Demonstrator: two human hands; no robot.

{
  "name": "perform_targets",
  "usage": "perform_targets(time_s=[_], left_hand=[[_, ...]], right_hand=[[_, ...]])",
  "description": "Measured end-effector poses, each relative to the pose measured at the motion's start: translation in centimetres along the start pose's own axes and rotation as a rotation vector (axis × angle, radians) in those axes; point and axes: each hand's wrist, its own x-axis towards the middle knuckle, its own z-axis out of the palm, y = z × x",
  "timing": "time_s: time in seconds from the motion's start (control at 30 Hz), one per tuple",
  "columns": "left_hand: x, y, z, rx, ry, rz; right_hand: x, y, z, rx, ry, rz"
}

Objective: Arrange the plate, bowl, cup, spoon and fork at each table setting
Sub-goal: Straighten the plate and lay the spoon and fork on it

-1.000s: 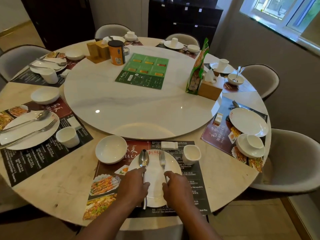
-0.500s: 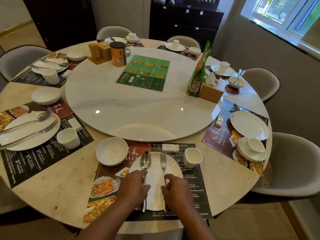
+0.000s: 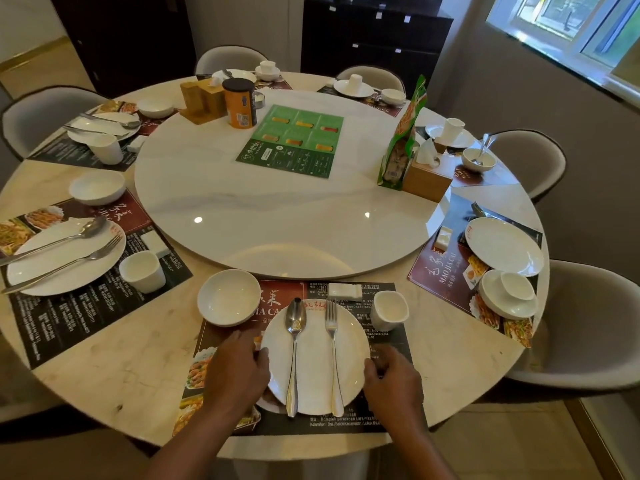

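Note:
At the near setting a white plate [image 3: 313,368] lies on a dark placemat [image 3: 346,424]. A spoon [image 3: 294,344] and a fork [image 3: 333,351] lie side by side on it, handles toward me. My left hand [image 3: 237,370] grips the plate's left rim with the thumb on top. My right hand [image 3: 393,381] grips the right rim the same way. A white bowl [image 3: 228,296] stands at the mat's upper left. A white cup [image 3: 390,310] stands at its upper right, beside a small white rest [image 3: 344,291].
A large marble turntable [image 3: 277,209] fills the table's middle, carrying a green menu [image 3: 292,140], an orange tin [image 3: 239,102], a snack bag [image 3: 403,133] and a tissue box [image 3: 427,176]. The setting at the right has a plate [image 3: 504,245] and a cup stacked in a bowl [image 3: 507,299]. Grey chairs ring the table.
Both hands have left the spoon and fork handles and moved apart to the plate's left and right rims. The spoon and fork now lie uncovered on the plate.

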Motion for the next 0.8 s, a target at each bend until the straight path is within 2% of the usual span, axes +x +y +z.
perform_targets(time_s=[0.13,0.63,0.8], left_hand=[[-0.17,-0.87,-0.13,0.022,-0.065,-0.001],[-0.24,-0.85,-0.03,0.001,-0.056,-0.053],[-0.37,-0.72,-0.42,-0.031,-0.056,-0.021]], right_hand=[[0.15,0.56,-0.33,0.039,-0.072,0.062],[0.29,0.5,-0.54,0.015,-0.106,0.089],[0.55,0.87,-0.36,-0.011,-0.134,0.081]])
